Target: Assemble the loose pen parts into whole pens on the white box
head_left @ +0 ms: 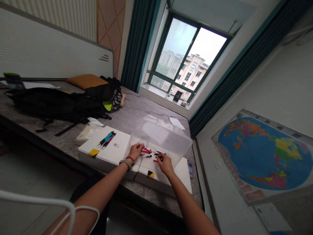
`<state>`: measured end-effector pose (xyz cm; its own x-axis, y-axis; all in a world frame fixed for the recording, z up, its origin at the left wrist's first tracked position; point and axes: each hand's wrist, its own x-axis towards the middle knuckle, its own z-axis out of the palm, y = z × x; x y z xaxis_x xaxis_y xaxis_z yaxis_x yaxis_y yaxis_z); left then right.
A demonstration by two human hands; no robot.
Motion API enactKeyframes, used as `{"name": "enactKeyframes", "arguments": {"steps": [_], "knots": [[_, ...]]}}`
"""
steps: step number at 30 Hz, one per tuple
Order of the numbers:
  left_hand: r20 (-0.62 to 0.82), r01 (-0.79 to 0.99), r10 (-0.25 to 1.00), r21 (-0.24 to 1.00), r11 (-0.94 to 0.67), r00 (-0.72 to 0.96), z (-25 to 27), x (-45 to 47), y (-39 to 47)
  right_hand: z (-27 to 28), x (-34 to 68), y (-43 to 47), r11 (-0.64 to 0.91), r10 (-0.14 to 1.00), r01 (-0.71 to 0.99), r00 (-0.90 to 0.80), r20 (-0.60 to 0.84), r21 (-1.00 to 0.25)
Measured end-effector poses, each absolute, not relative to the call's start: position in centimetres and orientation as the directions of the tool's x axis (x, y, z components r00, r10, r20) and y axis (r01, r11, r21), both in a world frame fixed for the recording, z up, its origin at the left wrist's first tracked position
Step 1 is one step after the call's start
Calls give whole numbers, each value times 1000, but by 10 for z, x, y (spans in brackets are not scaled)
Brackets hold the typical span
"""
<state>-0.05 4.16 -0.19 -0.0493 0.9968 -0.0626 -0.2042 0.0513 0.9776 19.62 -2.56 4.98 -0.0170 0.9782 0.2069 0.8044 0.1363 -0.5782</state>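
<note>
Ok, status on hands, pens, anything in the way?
Left hand at red pieces, right hand at loose dark pieces; grips unclear. Pens grouped on left white box. Nothing visibly blocking either hand.

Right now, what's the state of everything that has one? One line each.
Left hand: grip on red pens
Right hand: fingers bent, grip unclear
Clear bin: open
Loose pens: scattered
White boxes: shut
Pens on left white box: side by side
Tissue pack: open, tissue out
Black bag: lying down
Curtains: drawn aside
</note>
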Motion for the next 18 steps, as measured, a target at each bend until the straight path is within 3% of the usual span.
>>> {"name": "enactKeyframes", "arguments": {"steps": [10,18], "knots": [[-25,-12,967,1000,22,-252,7,1,38,50,197,-50,78,993,820,-16,114,-567],[-123,-303,989,948,95,-76,-1,1,42,40,186,-56,68,983,885,20,184,-460]]}}
